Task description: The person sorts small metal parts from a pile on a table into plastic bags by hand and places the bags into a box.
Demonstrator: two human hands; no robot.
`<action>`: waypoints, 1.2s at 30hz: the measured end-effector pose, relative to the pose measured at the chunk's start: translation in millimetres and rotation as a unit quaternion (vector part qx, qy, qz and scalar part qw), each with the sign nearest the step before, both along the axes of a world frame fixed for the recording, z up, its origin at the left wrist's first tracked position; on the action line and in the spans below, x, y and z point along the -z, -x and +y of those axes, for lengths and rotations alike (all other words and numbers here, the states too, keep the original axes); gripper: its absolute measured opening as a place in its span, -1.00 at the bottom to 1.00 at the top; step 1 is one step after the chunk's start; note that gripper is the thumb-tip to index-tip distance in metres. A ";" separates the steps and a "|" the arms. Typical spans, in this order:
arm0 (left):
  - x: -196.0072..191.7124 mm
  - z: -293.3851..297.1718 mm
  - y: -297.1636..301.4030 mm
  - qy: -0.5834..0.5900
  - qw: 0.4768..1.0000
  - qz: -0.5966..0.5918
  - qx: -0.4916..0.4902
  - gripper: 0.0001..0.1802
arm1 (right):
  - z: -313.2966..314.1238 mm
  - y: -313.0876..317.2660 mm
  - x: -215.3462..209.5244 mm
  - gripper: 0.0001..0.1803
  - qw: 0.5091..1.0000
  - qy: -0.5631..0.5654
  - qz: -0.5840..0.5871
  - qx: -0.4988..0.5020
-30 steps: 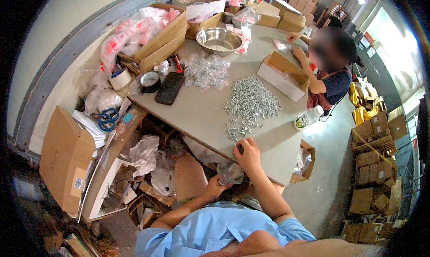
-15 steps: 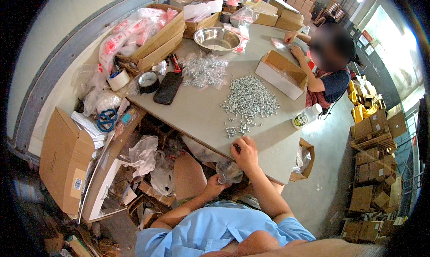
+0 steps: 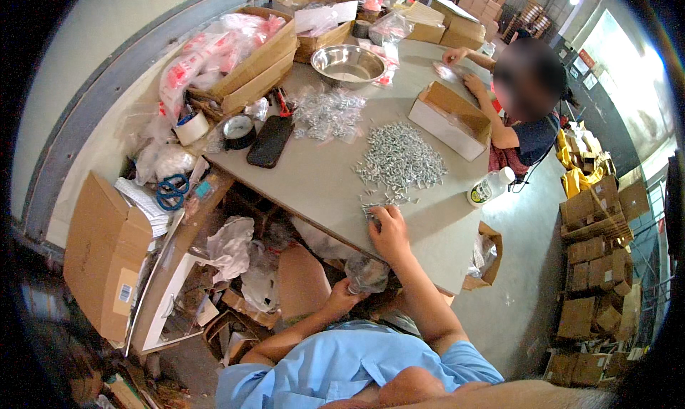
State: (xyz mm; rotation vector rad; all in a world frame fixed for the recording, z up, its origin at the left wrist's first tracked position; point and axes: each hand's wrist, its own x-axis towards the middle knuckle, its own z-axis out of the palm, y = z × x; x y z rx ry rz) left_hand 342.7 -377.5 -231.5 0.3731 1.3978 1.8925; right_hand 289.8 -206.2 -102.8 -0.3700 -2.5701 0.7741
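Table [image 3: 314,181]: a grey top set within arm's reach, its far half crowded with cartons.
Cardboard box [image 3: 449,116]: laid open-topped just beyond the heap, before a seated co-worker whose hands are kept on the far edge.
Steel bowl [image 3: 348,63]: stood well back, apart from the work.
Heap of screws [image 3: 399,163]: small silvery pieces spread flat at mid-table, so that a few can be drawn toward the near edge.
Right hand [image 3: 389,231]: laid on the table edge, fingers curled over a few screws pulled from the heap; whether any are pinched cannot be told.
Left hand [image 3: 346,295]: held below the table edge, closed round a clear plastic bag [image 3: 367,273], presumably kept there to catch pieces.
Hidden: the bag's contents are hard to make out; the right fingertips are covered by the knuckles.
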 end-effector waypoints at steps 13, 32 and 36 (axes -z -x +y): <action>-27.1 -4.8 3.9 0.067 0.997 0.040 0.013 -0.62 | -5.1 4.7 3.6 -0.77 0.996 -0.007 0.073 0.042; 4.8 1.0 1.6 0.044 0.996 0.076 0.006 -0.65 | -13.3 -63.3 -0.1 -0.84 0.994 -0.017 -0.022 -0.110; 24.3 4.8 2.6 0.017 0.999 0.048 0.011 -0.65 | -3.8 -66.6 -17.6 -0.84 0.983 0.107 -0.069 -0.134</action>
